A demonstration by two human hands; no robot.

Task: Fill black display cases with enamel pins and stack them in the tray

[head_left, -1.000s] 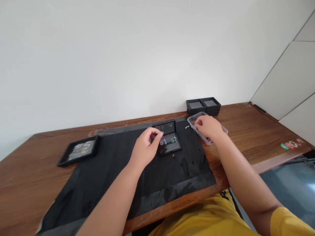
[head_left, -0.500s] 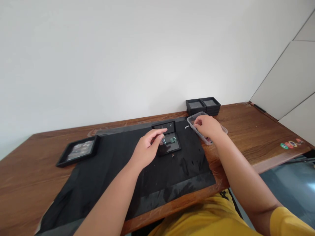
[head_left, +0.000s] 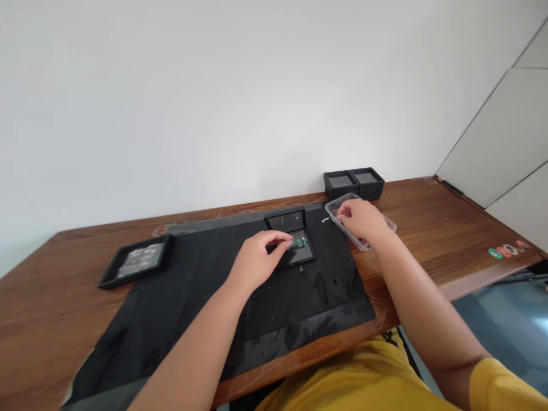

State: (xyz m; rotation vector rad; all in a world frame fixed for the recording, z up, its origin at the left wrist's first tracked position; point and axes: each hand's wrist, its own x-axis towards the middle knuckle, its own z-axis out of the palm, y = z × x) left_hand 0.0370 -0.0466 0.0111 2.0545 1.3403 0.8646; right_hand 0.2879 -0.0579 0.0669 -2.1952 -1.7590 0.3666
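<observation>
My left hand (head_left: 259,260) reaches over a small black hinged case (head_left: 306,251) that lies open on a black mat, its lid tilted up at the back. Thumb and index finger are pinched together above the case; what they hold, if anything, is too small to make out. Small green pieces (head_left: 302,242) lie inside, beside the fingertips. My right hand (head_left: 362,220) dips into a clear plastic tub (head_left: 390,224) with its fingers curled together. The tub's contents are mostly hidden by the hand, and I cannot see what the fingertips hold.
A black frame (head_left: 165,257) with pale contents lies at the left on the black mat (head_left: 192,319). Two stacks of black frames (head_left: 370,185) stand behind the tub. Small white bits (head_left: 325,220) and a tiny brownish piece (head_left: 301,269) lie on the mat. Round stickers (head_left: 503,252) are at the right.
The left thumb and index finger have closed into a pinch and shifted slightly right over the case. The bluish piece seen by the thumb is now hidden. The right hand stays in the tub.
</observation>
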